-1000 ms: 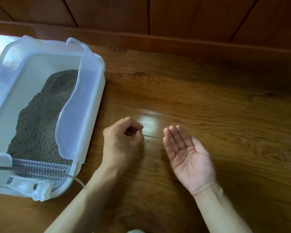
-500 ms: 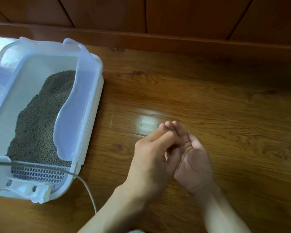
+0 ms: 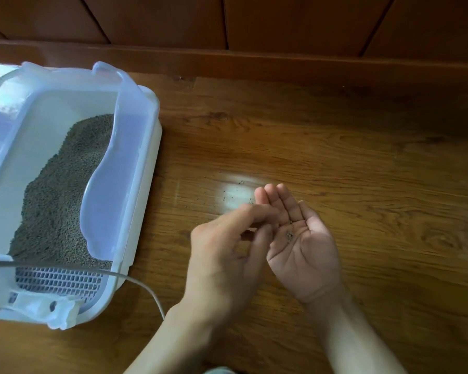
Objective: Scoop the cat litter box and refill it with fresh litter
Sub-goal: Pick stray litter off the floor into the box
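The wood floor (image 3: 335, 157) took up pretty much the whole shot, with a wooden baseboard (image 3: 254, 63) running along the back. The white litter box (image 3: 143, 184) sat on the floor at the left, with its translucent rim guard (image 3: 119, 168) clipped on top and grey litter (image 3: 57, 190) piled inside toward the far end. A slotted grate (image 3: 57, 280) showed at the near end of the box, and a thin grey cord (image 3: 135, 282) draped across that corner.

Both hands were out over the floor, just right of the box. The right hand (image 3: 305, 255) was palm up, flat and open, fingers together, with a few litter grains (image 3: 289, 234) sitting in the palm. The left hand (image 3: 227, 255) was right beside it, fingers curled in and its fingertips (image 3: 265, 211) pinched close over the right palm; couldn't tell if it actually had a grain between them. More stray grains (image 3: 238, 193) were scattered on the shiny patch of floor just past the fingers.
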{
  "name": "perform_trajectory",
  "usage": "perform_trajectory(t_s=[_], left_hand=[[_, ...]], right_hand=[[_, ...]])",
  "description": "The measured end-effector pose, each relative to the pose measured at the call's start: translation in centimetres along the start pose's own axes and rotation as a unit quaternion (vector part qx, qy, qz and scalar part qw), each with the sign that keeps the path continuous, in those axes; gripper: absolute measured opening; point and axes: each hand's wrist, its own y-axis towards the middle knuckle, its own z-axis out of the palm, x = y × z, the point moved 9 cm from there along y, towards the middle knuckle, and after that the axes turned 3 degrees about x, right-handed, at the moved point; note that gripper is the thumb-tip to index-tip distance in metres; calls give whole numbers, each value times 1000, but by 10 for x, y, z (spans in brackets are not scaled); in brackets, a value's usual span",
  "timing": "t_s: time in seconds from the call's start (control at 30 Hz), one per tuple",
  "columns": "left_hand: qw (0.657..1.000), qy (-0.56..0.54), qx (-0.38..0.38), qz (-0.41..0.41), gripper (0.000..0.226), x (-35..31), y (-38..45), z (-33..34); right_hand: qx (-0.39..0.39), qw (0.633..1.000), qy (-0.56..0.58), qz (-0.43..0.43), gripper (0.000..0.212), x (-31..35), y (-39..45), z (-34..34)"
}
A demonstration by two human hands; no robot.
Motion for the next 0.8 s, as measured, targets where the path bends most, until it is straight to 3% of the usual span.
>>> perform_trajectory(t_s=[0.2, 0.3, 0.4, 0.6, 0.8], left_hand=[[991, -28, -49, -120, 16, 49, -7, -34], [982, 84, 7, -171, 20, 84, -14, -37], [964, 200, 83, -154, 31, 109, -19, -28], [929, 301, 184, -110, 49, 131, -21, 10], [934, 299, 175, -87, 20, 135, -16, 19]], right_hand=[[13, 1000, 19, 8, 51, 1, 2, -3], [8, 1000, 16, -9, 50, 7, 2, -6], [9, 1000, 16, -15, 52, 11, 2, -6], [9, 1000, 18, -13, 50, 10, 1, -6], [7, 1000, 19, -14, 51, 10, 0, -7]])
